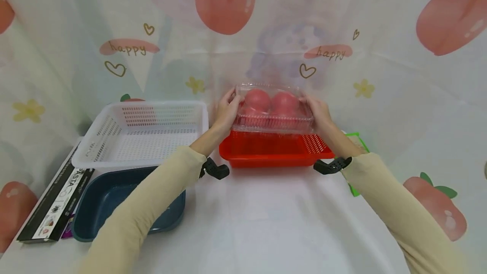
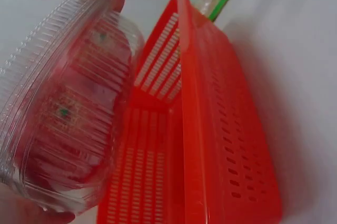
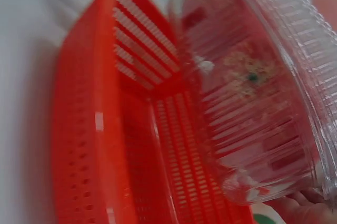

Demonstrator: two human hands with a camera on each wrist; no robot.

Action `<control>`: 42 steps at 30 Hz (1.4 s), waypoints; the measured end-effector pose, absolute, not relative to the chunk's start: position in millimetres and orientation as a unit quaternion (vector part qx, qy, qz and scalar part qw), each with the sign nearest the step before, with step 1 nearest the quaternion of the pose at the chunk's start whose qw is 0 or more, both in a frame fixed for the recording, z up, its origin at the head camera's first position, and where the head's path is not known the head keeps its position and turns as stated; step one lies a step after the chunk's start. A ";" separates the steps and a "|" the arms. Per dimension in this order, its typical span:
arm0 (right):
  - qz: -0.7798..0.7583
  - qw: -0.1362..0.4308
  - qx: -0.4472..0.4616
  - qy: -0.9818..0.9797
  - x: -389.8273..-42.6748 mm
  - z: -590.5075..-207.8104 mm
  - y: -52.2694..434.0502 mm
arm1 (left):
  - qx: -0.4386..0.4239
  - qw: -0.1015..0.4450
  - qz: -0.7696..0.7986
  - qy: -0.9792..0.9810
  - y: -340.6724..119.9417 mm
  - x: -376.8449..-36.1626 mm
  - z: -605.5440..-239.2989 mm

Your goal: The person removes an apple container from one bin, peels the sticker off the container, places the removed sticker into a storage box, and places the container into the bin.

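Observation:
A clear plastic clamshell box (image 1: 274, 130) with round pinkish-red fruits (image 1: 257, 100) inside hangs above a red slotted basket (image 1: 266, 160). My left hand (image 1: 226, 112) grips the left end of the box, and my right hand (image 1: 320, 114) holds its right end. The box tilts, its lid facing me in the head view. Through its ribbed side in the left wrist view, a fruit (image 2: 79, 129) shows a green stem spot. In the right wrist view, the basket (image 3: 108, 129) lies open beneath the box.
Left of the red basket stands a white slotted basket (image 1: 140, 165), with a dark blue tub (image 1: 129, 171) in front. A black pasta box (image 1: 57, 206) and a purple packet (image 1: 67, 228) lie at the far left. A green-edged packet (image 1: 355, 138) sits behind my right forearm.

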State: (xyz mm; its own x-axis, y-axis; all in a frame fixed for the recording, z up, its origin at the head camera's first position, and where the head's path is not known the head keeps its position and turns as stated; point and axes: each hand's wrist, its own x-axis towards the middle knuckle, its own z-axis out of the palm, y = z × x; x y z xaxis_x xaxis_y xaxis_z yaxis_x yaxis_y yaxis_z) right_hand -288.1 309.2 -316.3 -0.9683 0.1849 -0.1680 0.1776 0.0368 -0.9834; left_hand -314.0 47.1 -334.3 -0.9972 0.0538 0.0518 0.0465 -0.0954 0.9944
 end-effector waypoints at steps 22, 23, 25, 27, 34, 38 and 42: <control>0.641 -0.068 -0.129 -0.753 -332.1 -350.5 314.0 | -0.097 0.053 0.668 0.736 70.9 -350.7 -365.5; 0.650 -0.075 -0.127 -0.745 -329.9 -351.2 312.7 | -0.098 0.051 0.662 0.741 71.1 -351.2 -366.6; 0.659 -0.085 -0.125 -0.737 -327.2 -354.5 312.2 | -0.102 0.049 0.647 0.754 73.2 -350.9 -367.6; 0.663 -0.088 -0.130 -0.732 -326.1 -357.5 313.1 | -0.107 0.053 0.639 0.760 76.3 -349.5 -367.0; 0.636 -0.063 -0.177 -0.749 -333.9 -364.1 321.0 | -0.095 0.055 0.620 0.777 87.1 -340.6 -363.3; 0.608 -0.039 -0.193 -0.769 -336.8 -362.5 321.2 | -0.097 0.051 0.611 0.784 91.1 -336.5 -365.9; 0.592 -0.053 -0.204 -0.778 -333.2 -363.3 316.4 | -0.126 0.073 0.627 0.765 90.7 -332.2 -373.6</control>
